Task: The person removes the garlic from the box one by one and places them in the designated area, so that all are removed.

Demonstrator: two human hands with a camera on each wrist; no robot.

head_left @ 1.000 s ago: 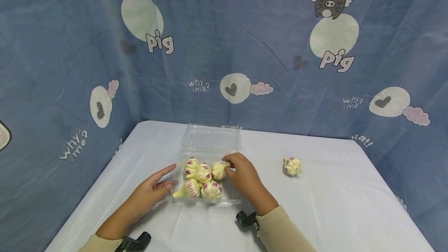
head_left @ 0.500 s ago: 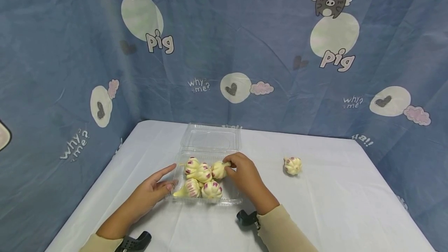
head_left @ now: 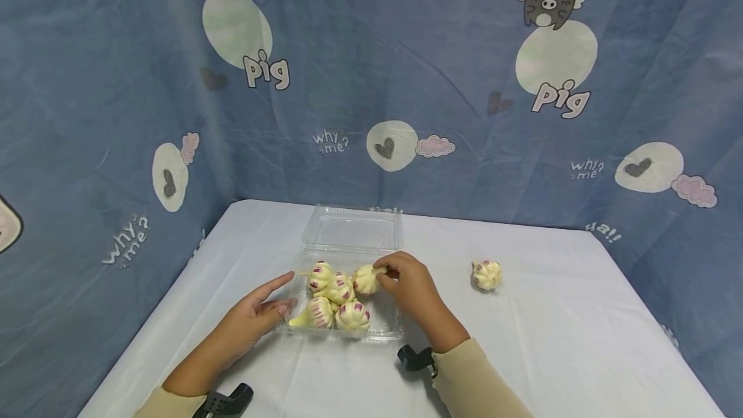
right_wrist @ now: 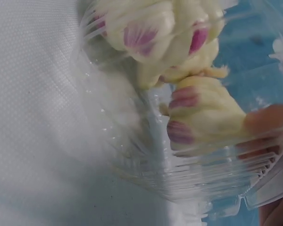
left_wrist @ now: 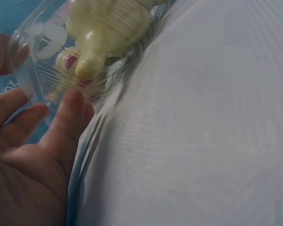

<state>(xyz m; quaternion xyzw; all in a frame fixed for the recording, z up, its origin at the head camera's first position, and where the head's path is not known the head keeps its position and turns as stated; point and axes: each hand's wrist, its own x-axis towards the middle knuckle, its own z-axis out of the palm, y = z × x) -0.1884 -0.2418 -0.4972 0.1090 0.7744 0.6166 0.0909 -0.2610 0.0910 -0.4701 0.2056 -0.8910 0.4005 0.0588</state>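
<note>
A clear plastic clamshell box (head_left: 390, 315) lies with its lid folded back, holding several garlic bulbs (head_left: 353, 316) with purple patches. My right hand (head_left: 415, 282) reaches over the box's right side and pinches the stem end of one garlic bulb (head_left: 366, 279) between thumb and fingers. Through the clear wall in the right wrist view, that bulb (right_wrist: 203, 115) sits close below another bulb. My left hand (head_left: 249, 316) is at the box's left wall with loosely spread fingers. Its thumb (left_wrist: 66, 117) lies right at the wall in the left wrist view.
One more garlic bulb (head_left: 487, 275) lies on the white-covered table (head_left: 557, 321) to the right of the box. The transparent lid (head_left: 352, 228) extends toward the back edge. A blue printed curtain (head_left: 325, 82) stands behind and at the sides.
My right hand has shifted slightly to the right, and the pinched garlic bulb has turned a little with it. The left hand keeps its place at the box.
</note>
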